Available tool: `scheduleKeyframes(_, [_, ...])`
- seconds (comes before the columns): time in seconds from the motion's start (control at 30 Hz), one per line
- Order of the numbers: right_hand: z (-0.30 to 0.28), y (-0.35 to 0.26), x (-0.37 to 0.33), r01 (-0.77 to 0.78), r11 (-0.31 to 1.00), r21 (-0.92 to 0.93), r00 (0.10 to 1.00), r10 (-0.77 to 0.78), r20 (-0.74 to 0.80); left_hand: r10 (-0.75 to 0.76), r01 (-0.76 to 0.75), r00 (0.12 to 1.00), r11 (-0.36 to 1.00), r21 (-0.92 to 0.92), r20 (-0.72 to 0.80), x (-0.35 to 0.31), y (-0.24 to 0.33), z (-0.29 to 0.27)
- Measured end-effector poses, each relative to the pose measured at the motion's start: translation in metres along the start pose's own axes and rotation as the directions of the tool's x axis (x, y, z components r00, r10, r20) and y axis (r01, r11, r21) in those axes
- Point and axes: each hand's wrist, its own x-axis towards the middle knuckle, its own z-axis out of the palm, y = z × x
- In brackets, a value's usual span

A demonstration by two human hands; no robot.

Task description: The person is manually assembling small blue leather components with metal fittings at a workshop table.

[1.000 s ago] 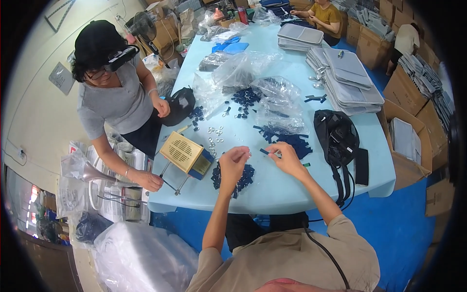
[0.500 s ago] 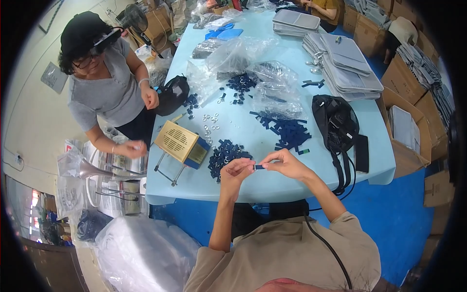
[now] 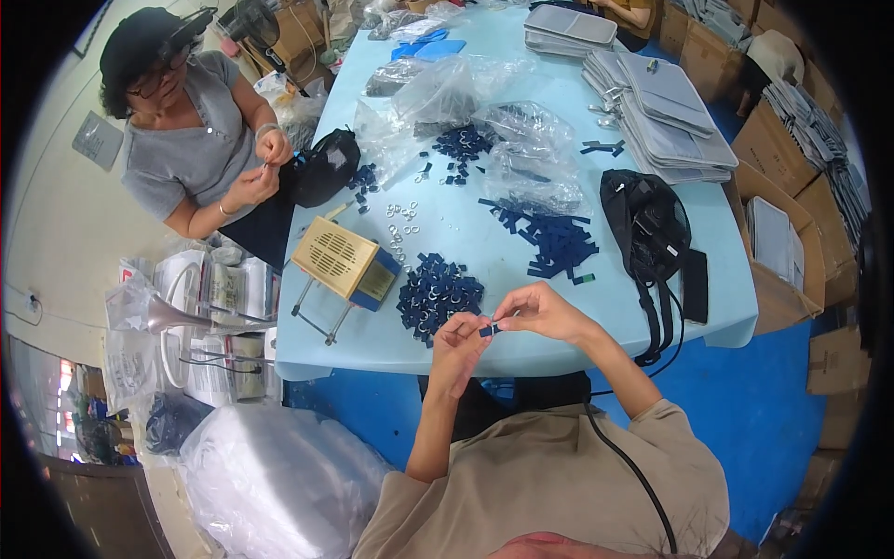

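Over the table's near edge, my left hand [image 3: 458, 348] and my right hand [image 3: 538, 312] meet at their fingertips. Both pinch one short navy fabric strip [image 3: 490, 330], tilted between them; a metal ring on it is mostly covered by the fingers. Just beyond my left hand lies a heap of navy loops with metal rings [image 3: 438, 296]. Farther right is a pile of loose navy strips [image 3: 554, 244]. Several loose metal rings [image 3: 402, 222] lie beyond the heap.
A cream and blue metal box on a wire stand [image 3: 333, 263] stands left on the blue table [image 3: 447, 361]. A black bag [image 3: 643, 228] lies right, below stacked grey panels [image 3: 672, 116]. Clear plastic bags [image 3: 535, 163] lie mid-table. A co-worker [image 3: 200, 130] sits at the left.
The strip between my fingers has gone from level to tilted, and less of it shows. My hands are closer together. The co-worker's hands have come together.
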Motion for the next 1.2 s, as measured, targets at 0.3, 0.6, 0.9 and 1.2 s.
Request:
scheduleKeyframes(0.3, [0.033,-0.008,-0.006,0.071,0.99,-0.121,0.978,-0.093,-0.187,0.051,-0.05,0.999,0.987,0.153,-0.003,-0.008,0.005,0.012])
scheduleKeyframes(0.6, [0.051,-0.013,-0.014,0.174,0.974,-0.148,0.917,-0.215,-0.335,0.112,-0.096,0.993,0.921,0.377,-0.021,-0.016,0.021,0.024])
scheduleKeyframes(0.9, [0.056,-0.008,-0.016,0.144,0.987,-0.068,0.935,-0.159,-0.316,0.228,-0.176,0.972,0.857,0.485,-0.05,-0.021,0.024,0.024])
scheduleKeyframes(1.2, [0.065,0.003,-0.017,0.128,0.974,-0.189,0.899,-0.195,-0.393,0.322,-0.246,0.946,0.783,0.571,-0.035,-0.032,0.02,0.03])
